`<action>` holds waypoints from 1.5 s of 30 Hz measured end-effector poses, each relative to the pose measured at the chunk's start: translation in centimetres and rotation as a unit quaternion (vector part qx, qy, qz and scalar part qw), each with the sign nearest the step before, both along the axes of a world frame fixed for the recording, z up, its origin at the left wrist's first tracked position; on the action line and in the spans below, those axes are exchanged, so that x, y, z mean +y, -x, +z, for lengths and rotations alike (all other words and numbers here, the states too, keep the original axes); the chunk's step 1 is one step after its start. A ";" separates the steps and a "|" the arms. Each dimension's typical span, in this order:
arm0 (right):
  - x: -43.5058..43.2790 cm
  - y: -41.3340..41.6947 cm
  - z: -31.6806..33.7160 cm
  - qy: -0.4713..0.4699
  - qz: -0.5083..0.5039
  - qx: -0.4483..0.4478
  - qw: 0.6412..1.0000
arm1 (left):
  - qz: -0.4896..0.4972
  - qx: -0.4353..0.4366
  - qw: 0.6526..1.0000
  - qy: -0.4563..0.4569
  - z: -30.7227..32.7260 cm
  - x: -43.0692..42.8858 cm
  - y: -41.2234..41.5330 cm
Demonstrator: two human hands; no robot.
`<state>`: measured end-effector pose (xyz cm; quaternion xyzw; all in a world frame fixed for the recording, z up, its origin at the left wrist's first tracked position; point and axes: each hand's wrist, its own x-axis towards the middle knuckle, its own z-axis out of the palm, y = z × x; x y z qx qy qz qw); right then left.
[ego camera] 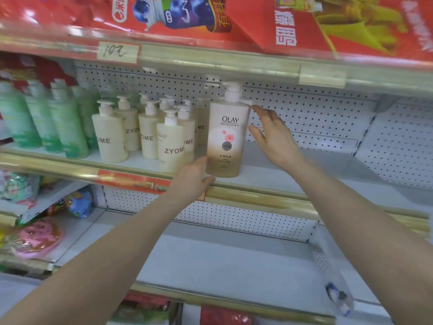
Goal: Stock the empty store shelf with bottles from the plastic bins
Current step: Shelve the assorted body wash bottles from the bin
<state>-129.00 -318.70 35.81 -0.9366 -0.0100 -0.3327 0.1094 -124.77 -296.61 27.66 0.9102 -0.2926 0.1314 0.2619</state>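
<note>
Olay bottle (226, 134) is perching at the shelf (304, 177) edge — left hand (193, 178) gripping its base, right hand (273, 137) open — risking toppling.

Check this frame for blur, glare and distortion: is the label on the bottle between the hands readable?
Head view: the Olay bottle is sharp, its label readable; the green bottles at the left edge are smeared by blur; glare streaks the gold shelf rail; the wide-angle lens bows the upper shelf edge.
</note>
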 end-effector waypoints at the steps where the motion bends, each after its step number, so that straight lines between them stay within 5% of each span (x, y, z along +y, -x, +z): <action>1: -0.1 1.0 -0.4 0.030 -0.011 -0.001 0.999 | -0.010 -0.018 1.000 0.000 -0.1 0.4 0.5; 8: 0.6 11.2 -4.5 0.185 -0.084 0.039 0.978 | -0.086 -0.122 0.989 -0.016 -1.2 1.8 4.1; 17: 1.3 27.6 -13.1 0.196 -0.178 0.100 0.959 | -0.232 -0.110 0.967 -0.001 -6.1 -1.0 13.7; 30: -2.4 41.6 -29.9 0.029 -0.268 0.250 0.930 | -0.341 0.037 0.935 -0.093 -22.4 -9.0 24.9; 36: -5.7 43.0 -38.3 -0.078 -0.226 0.324 0.916 | -0.322 0.128 0.923 -0.167 -30.9 -12.5 26.8; 45: -8.6 39.5 -48.7 -0.102 -0.273 0.481 0.827 | -0.293 0.117 0.910 -0.271 -40.7 -15.8 27.6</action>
